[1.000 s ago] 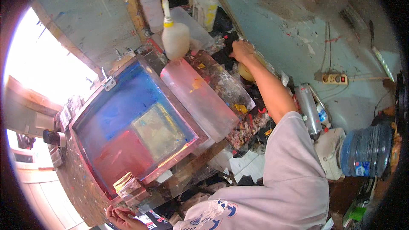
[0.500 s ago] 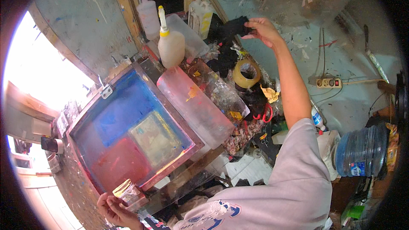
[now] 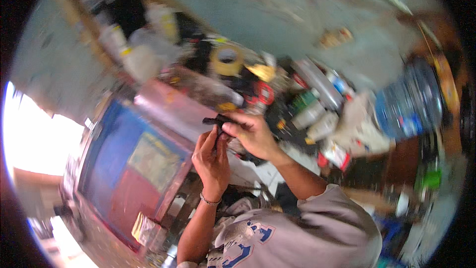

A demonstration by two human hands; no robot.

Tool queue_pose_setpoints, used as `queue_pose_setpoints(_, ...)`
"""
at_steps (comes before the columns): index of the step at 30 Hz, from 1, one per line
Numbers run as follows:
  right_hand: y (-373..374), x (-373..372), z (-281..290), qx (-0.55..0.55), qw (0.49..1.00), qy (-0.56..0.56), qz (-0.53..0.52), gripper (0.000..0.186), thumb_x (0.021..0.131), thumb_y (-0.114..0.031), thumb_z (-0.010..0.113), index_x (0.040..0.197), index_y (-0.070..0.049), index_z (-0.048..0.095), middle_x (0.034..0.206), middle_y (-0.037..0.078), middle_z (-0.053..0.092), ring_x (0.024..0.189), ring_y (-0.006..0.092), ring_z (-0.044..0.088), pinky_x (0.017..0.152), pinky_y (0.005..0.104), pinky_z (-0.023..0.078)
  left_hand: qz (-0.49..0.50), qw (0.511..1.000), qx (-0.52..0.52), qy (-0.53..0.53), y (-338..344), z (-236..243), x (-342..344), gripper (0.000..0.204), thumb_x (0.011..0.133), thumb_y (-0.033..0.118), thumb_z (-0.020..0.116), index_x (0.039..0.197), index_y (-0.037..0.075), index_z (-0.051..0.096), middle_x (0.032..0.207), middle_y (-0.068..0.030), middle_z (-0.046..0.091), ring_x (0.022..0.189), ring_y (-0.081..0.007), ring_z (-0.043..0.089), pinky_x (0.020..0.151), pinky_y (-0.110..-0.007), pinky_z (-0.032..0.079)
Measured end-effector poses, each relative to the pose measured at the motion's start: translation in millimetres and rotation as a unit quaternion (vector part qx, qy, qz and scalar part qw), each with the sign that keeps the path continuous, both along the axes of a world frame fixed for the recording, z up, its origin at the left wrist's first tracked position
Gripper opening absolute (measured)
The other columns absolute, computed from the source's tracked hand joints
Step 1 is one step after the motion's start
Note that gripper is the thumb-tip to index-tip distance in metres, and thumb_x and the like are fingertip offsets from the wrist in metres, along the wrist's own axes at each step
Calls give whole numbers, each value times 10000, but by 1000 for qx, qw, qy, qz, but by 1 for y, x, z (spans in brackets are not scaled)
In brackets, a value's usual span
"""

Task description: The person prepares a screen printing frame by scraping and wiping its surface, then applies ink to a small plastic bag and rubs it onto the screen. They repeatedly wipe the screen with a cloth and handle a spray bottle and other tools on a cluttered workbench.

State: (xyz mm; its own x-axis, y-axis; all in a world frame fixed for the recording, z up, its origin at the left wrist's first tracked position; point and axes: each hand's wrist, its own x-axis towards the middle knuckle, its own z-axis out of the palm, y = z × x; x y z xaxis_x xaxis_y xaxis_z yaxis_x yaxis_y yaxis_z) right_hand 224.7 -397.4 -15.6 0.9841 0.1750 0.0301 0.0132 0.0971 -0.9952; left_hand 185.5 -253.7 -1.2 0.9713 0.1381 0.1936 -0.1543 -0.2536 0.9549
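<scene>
In front of my chest both hands meet on a small black cloth [image 3: 216, 120]. My right hand [image 3: 254, 138] pinches it between thumb and fingers. From below, my left hand [image 3: 212, 163] closes its fingertips on the lower part of the same cloth; a bracelet circles that wrist. Part of the cloth is hidden by my fingers. Left of my hands lies a wooden-framed printing screen [image 3: 171, 194] with blue, red and pale yellowish areas. Much of the picture is smeared by motion.
Beyond my hands a translucent pinkish sheet [image 3: 168, 111] lies beside the screen. Farther off stand a spray bottle [image 3: 141, 62], a tape roll [image 3: 227, 60] and red-handled scissors [image 3: 264, 94]. At right are several bottles and a large blue water jug [image 3: 409, 99].
My right hand has come back from the far side with the black cloth. My left hand has risen from the screen's near corner to meet it. The view has turned rightward.
</scene>
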Motion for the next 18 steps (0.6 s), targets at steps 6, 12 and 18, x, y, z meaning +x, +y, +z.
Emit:
queue_pose_setpoints(6, -128, -129, -135, 120, 952, 164, -228, 310, 895, -186, 803, 1166, -53, 731, 983, 20, 735, 767, 57, 629, 680, 221, 512, -392, 911, 72, 106, -65, -60, -50, 307, 938, 43, 672, 1242, 5, 696, 1080, -148, 720, 886, -216, 702, 772, -338, 562)
queue_pose_setpoints(12, -315, -235, -269, 283, 731, 174, -596, 227, 929, -103, 685, 1154, -91, 703, 998, 22, 732, 838, 142, 666, 632, 252, 522, -437, 868, 128, 198, -58, -85, -70, 286, 985, 81, 654, 1257, 0, 688, 1098, -134, 734, 907, -163, 713, 800, -329, 580)
queue_pose_setpoints(18, -518, -307, -405, -21, 736, 186, -651, 322, 881, -91, 720, 1199, -57, 676, 1011, 71, 719, 971, 242, 706, 818, 354, 599, -390, 882, 72, 254, -32, -75, -45, 304, 1008, 65, 617, 1293, -32, 657, 1123, -126, 730, 920, -155, 690, 816, -297, 557)
